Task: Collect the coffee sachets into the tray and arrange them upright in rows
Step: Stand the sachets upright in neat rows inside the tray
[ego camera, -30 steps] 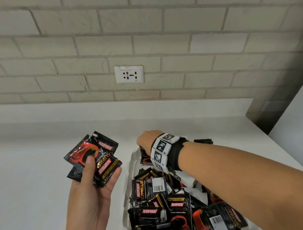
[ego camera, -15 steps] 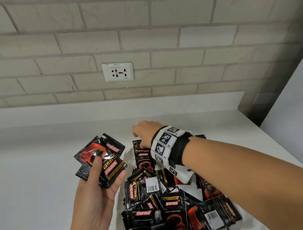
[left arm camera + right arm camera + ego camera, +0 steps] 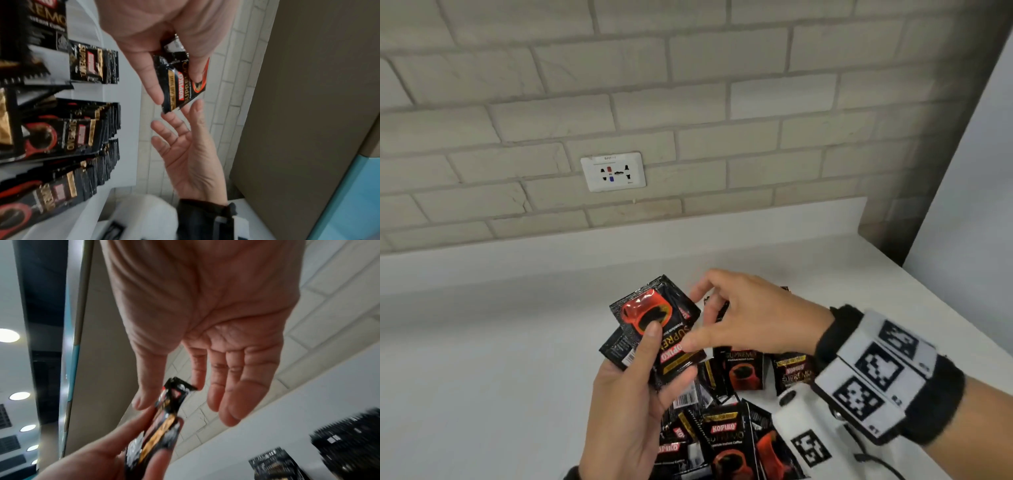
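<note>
My left hand (image 3: 667, 353) grips a small stack of black-and-red Kopiko coffee sachets (image 3: 654, 308), thumb on the top one, above the tray's near-left part. My right hand (image 3: 693, 318) is beside the stack with fingers spread. In the right wrist view the stack's edge (image 3: 174, 395) lies between the thumb and fingers of the right hand (image 3: 176, 400), which are apart. The left wrist view shows the left hand (image 3: 176, 87) pinching the stack (image 3: 180, 81) and the right fingertips (image 3: 164, 116) at its lower edge. Several sachets (image 3: 726, 442) lie loose in the white tray (image 3: 127, 146); others (image 3: 92, 69) stand in rows.
The tray sits on a white counter (image 3: 482, 359) against a brick wall with a power socket (image 3: 613, 171). The counter's right edge (image 3: 945, 308) runs close to the tray. A wrist camera (image 3: 801, 411) hides part of the tray.
My right hand has left the tray's far end and come back to the stack in my left hand. The left hand has moved right, over the tray.
</note>
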### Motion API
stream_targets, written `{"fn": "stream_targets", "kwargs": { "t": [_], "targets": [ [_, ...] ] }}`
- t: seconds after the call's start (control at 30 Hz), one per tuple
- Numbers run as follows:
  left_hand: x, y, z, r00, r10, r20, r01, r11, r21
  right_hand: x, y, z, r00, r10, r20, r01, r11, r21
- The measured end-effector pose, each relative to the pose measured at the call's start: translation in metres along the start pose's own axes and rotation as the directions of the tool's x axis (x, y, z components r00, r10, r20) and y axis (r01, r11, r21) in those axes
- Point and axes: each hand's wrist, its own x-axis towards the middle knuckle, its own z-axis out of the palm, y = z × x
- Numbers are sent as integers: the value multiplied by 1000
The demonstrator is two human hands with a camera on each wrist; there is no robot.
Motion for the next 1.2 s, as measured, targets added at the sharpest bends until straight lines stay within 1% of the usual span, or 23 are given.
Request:
{"fn": "stream_targets", "kwargs": {
  "t": [0.07,0.13,0.23,0.27,0.33,0.37,0.43,0.5,0.53,0.57,0.6,0.63,0.7,0.77,0.9,1.0,1.1,1.2],
  "targets": [
    [-4,-4,8,999,-12,36,11,1000,7,-14,10,9,999,44,-6,-43,996,82],
    [-7,-9,14,998,-23,60,22,1000,16,-24,19,17,997,75,-22,-68,971,230],
    [-11,-15,22,996,-53,78,51,998,33,-33,31,27,988,129,-83,-73,874,480],
    [-13,-17,24,994,-70,83,68,997,26,-35,34,28,985,149,-92,-73,824,562],
    [-16,-19,28,992,-100,78,99,995,8,-39,41,30,977,184,-105,-53,693,719],
    [-17,-19,29,991,-109,72,109,994,-4,-41,44,28,972,200,-125,-24,613,790],
    [-19,-18,30,990,-127,64,129,991,-32,-45,52,20,946,245,-211,90,428,899],
    [-21,-16,29,985,-165,54,167,985,-46,-49,62,7,890,319,-325,247,261,933],
    [-22,-16,28,982,-181,49,184,981,-54,-51,67,-1,857,356,-373,315,212,925],
    [-23,-15,28,980,-197,38,199,978,-61,-53,71,-8,827,378,-415,370,189,910],
    [-23,-14,29,977,-213,29,215,974,-69,-56,74,-15,807,385,-447,407,186,894],
    [-24,-14,30,975,-221,27,223,972,-69,-58,76,-21,795,376,-477,432,203,879],
    [-25,-16,30,974,-219,53,221,974,-46,-63,78,-29,785,338,-519,453,258,853],
    [-26,-17,30,976,-195,94,197,980,-6,-68,78,-31,791,302,-533,454,294,841],
    [-24,-17,26,980,-100,169,85,992,94,-74,81,-22,836,251,-488,407,312,858],
    [-25,-14,24,974,-63,218,28,987,158,-76,87,-14,846,267,-461,384,294,875],
    [-26,-14,22,960,-29,279,-4,993,117,-78,91,-7,851,296,-433,355,283,891],
    [-27,-16,19,949,23,314,-88,977,194,-80,92,-3,856,303,-420,336,292,896]
  ]
}}
